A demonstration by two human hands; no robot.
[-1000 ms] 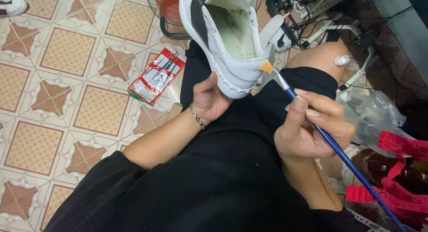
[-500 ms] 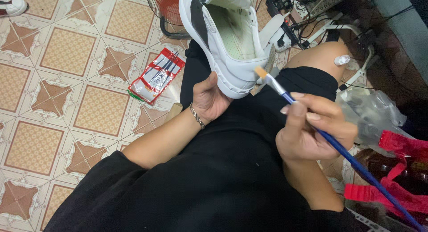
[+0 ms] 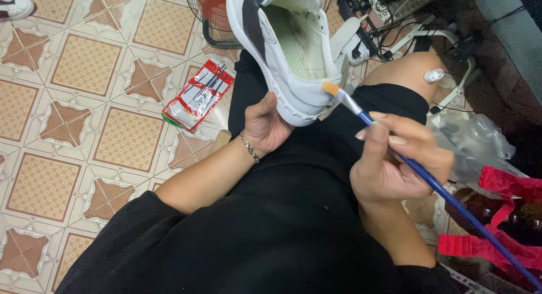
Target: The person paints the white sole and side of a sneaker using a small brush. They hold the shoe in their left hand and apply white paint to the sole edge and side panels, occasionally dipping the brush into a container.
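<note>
A white sneaker (image 3: 282, 51) is held up at about twelve o'clock in the view, cradled from below by the left hand (image 3: 265, 124), whose fingers are wrapped around the heel and sole. The opening of the shoe faces the camera, so that the pale insole is seen. The right hand (image 3: 395, 158), at about three o'clock from the left, is closed in a pinch on a blue-handled paintbrush (image 3: 418, 170); its orange bristle tip is laid against the heel edge of the sneaker, at the shoe's five o'clock. As far as can be judged, the work along the rim and sole is under way: no colour difference is visible on the white surface, so what is covered and what is left cannot be told. A red packet of brushes (image 3: 197, 96) lies on the tiled floor (image 3: 68, 68) at nine o'clock of the shoe.
</note>
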